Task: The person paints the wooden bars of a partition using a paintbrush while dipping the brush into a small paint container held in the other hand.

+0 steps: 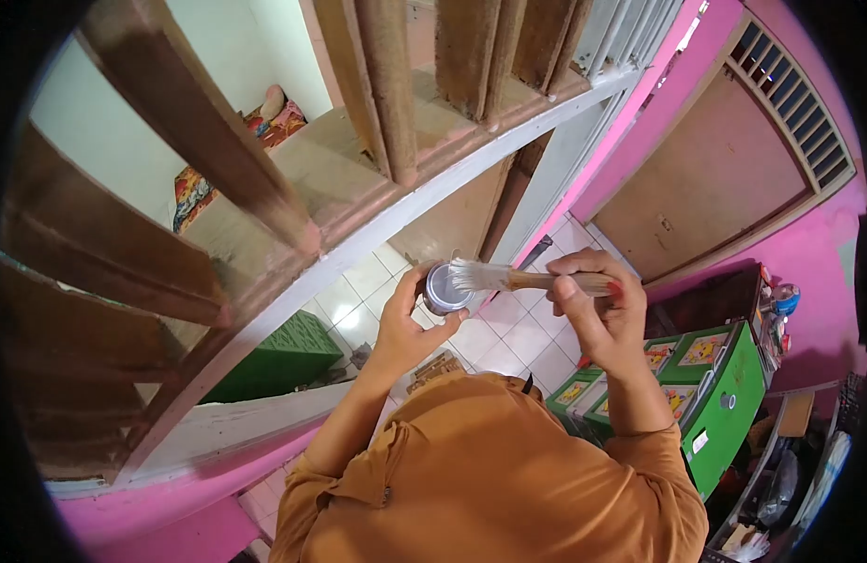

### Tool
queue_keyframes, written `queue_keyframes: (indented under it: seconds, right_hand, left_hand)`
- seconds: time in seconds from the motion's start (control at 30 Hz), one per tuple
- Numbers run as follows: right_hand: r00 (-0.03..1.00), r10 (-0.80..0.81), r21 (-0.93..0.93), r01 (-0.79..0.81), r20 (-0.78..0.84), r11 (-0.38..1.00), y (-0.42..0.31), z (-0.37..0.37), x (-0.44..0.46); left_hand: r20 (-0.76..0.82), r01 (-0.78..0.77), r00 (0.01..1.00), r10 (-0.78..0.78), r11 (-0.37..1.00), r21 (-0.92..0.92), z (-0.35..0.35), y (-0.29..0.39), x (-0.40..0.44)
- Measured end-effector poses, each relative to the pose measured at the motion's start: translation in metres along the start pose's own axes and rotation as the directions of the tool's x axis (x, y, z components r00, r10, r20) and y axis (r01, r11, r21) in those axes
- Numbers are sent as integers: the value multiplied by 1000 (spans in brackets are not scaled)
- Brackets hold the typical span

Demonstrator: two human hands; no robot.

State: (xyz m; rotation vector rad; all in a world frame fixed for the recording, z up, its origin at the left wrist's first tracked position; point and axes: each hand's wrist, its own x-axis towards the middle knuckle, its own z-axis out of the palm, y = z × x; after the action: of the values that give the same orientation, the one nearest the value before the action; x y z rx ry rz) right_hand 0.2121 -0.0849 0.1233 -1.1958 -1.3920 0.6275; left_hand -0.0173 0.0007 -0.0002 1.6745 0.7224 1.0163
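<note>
The tiled floor (501, 355) may catch drips if the bristles (477, 276) are overloaded. One green cabinet (733, 375) stands right. Two hands show near the middle: the right hand (597, 305), fingers closed, grips one brush (525, 280) by its handle; the left hand (407, 319), half curled, holds one small can (443, 308) to the left, bristles at its mouth.

Indoor light moderate, rather soft. White glare on floor tiles (356, 318), left of can (443, 298). Wooden slats (105, 220), farther left of can, stand in shadow. Rail (372, 225) above can bends from wide-lens distortion. Sharpness near can acceptable; far from can, corners go black.
</note>
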Motion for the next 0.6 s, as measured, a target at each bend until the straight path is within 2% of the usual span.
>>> queue_keyframes:
  seconds: [0.1, 0.17, 0.23, 0.27, 0.4, 0.47, 0.6]
  right_hand:
    - [998, 39, -58, -36, 50, 998, -1, -1, 5]
    - [997, 57, -74, -54, 43, 996, 1, -1, 6]
    - [998, 7, -24, -5, 65, 1000, 5, 0, 5]
    - [999, 7, -32, -6, 46, 999, 7, -1, 4]
    - [1000, -22, 29, 22, -1, 999, 9, -10, 0]
    - [998, 50, 15, -50, -33, 999, 8, -15, -3]
    - [993, 55, 80, -46, -108, 996, 15, -25, -11]
  left_hand:
    - [0, -62, 998, 62, 997, 46, 2, -8, 4]
    - [-17, 12, 1000, -12, 1000, -4, 0, -11, 2]
    - [-23, 30, 999, -31, 998, -50, 5, -6, 3]
    - [-58, 68, 996, -73, 994, -87, 6, -5, 2]
    - [-7, 75, 997, -76, 994, -79, 10, -6, 8]
    - [17, 75, 997, -74, 994, -80, 14, -7, 11]
    - [81, 62, 995, -54, 994, -91, 24, -4, 22]
